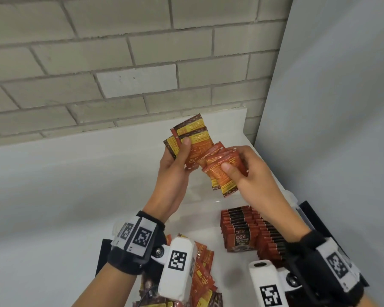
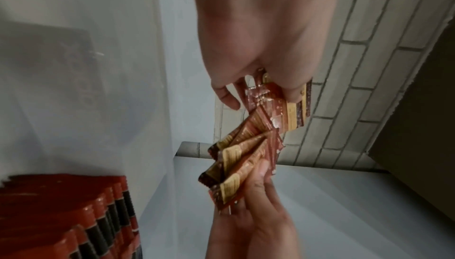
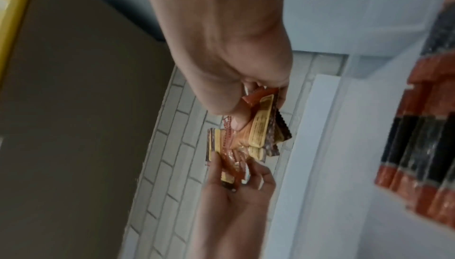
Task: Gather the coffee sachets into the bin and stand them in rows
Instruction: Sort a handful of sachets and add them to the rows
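Several red-and-yellow coffee sachets [image 1: 196, 138] fan out, crinkled, between both hands.

your coffee sachets [image 1: 192, 138] look like glossy crinkly foil; wall [image 1: 98, 63] behind is rough matt brick; table [image 1: 53, 173] smooth white

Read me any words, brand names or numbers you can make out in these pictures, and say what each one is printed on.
"D2X": on the front standing sachets in the rows, printed twice.
"BLACK": on the same front sachet, faint, so I'm unsure.
Sachets in the left hand: yellow panels, print too small.
Sachets in the right hand: print too small.
Wrist markers: square codes, no words.
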`<state>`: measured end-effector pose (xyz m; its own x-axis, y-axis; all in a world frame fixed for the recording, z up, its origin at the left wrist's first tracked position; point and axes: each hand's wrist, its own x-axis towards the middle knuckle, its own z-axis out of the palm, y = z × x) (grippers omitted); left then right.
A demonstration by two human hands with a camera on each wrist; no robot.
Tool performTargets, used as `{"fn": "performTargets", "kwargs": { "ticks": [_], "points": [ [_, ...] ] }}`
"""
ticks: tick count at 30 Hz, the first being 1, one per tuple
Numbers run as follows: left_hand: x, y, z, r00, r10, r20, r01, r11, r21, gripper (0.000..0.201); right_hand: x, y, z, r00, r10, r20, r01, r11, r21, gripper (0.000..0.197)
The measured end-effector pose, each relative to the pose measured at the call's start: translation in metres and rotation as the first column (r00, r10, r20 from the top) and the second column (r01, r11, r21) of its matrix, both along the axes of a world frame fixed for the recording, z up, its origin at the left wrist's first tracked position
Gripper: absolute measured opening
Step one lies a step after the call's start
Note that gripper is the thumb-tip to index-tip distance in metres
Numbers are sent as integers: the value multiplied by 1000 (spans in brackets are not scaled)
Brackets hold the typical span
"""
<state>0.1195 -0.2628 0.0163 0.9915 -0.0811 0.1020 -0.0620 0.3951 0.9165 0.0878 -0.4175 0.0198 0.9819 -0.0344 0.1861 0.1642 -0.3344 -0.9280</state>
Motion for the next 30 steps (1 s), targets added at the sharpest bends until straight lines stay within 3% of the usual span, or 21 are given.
{"fn": "performTargets", "kwargs": {
  "ticks": [3, 8, 10, 13, 17, 20, 22, 25, 30],
  "points": [
    [-1, -3, 0, 999, -31, 7, 32, 994, -108, 30, 0, -1, 0, 995, 31, -95, -6, 967, 253, 19],
    [-3, -6, -1, 996, -87, 12, 87, 978, -190, 12, 3, -2, 1, 973, 99, -207, 43, 806, 590, 24],
    [-3, -6, -2, 996, -87, 11, 87, 976, -200, 13, 4, 0, 1, 958, 163, -237, 44, 732, 680, 27],
    [-3, -6, -1, 996, -92, 4, 91, 972, -217, 19, 5, 2, 0, 950, 187, -249, 49, 700, 712, 29],
    [-4, -3, 1, 994, -104, -24, 100, 987, -129, 26, 6, -1, -1, 968, 78, -239, 104, 742, 663, 28],
    [-5, -2, 3, 989, -135, -64, 133, 990, -36, 48, 6, -4, -1, 969, 44, -244, 123, 771, 625, 27],
    [-4, -1, 3, 990, -113, -85, 109, 993, -45, 47, 6, -4, 0, 968, 38, -248, 131, 769, 626, 27],
    [-1, 1, 3, 992, -84, -90, 75, 992, -99, 25, 7, -5, 1, 969, 33, -246, 142, 741, 657, 21],
    [-2, 2, 3, 994, -102, -28, 100, 993, -64, 31, 6, -10, 4, 973, 16, -231, 140, 754, 642, 18]
  ]
}}
